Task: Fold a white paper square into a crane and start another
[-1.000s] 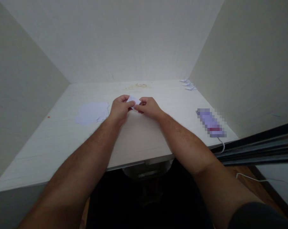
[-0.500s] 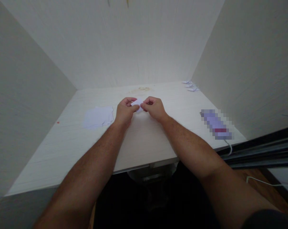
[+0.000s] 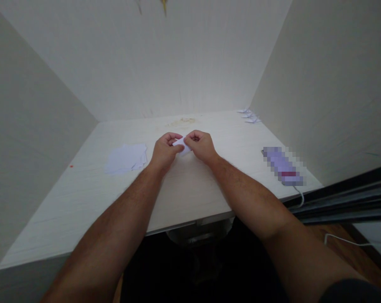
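Observation:
A small white piece of paper (image 3: 181,146) sits between both hands, low over the middle of the pale desk (image 3: 83,198). My left hand (image 3: 164,150) is curled, pinching the paper's left side with thumb and fingers. My right hand (image 3: 202,145) is curled too, pinching its right side. The hands touch each other around the paper, so most of it is hidden.
A loose stack of white paper sheets (image 3: 126,158) lies left of my hands. Small folded paper pieces (image 3: 249,116) rest in the far right corner. A blurred-out flat object (image 3: 282,166) with a white cable lies near the right edge. White walls enclose the desk on three sides.
My hands have drawn closer together and pressed tighter around the paper, which shows less than before. The view has shifted slightly.

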Demonstrator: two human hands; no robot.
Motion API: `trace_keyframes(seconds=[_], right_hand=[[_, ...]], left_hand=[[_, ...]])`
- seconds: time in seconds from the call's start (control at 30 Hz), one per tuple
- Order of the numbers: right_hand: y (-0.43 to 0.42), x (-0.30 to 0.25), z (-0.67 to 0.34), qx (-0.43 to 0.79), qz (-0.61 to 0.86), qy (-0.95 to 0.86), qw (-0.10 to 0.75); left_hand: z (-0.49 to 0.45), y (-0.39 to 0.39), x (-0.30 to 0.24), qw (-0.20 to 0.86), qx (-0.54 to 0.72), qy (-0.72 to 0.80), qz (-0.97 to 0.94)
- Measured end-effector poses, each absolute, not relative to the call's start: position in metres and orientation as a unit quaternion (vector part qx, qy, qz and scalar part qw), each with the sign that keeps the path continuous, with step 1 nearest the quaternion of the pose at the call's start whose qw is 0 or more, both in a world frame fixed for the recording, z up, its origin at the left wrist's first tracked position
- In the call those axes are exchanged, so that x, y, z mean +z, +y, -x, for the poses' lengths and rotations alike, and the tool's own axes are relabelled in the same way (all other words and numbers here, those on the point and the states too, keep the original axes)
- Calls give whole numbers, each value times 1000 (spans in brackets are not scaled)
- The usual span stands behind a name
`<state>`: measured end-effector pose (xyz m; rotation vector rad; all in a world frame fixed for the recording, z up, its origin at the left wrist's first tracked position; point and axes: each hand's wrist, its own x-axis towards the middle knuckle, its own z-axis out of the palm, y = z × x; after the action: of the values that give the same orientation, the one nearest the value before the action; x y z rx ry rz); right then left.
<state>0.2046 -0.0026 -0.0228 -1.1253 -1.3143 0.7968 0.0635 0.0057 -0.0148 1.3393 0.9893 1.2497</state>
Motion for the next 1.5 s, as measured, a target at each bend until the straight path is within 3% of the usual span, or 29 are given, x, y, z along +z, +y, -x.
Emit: trace_keyframes(seconds=[0.53,1.5], right_hand=[[0,-23,-207,316,515,-581,545],[0,-27,-211,370,520,-611,469]], left_hand=[[-60,7,-18,496,496,433,-566],[-61,10,-12,486,567,453,-487]])
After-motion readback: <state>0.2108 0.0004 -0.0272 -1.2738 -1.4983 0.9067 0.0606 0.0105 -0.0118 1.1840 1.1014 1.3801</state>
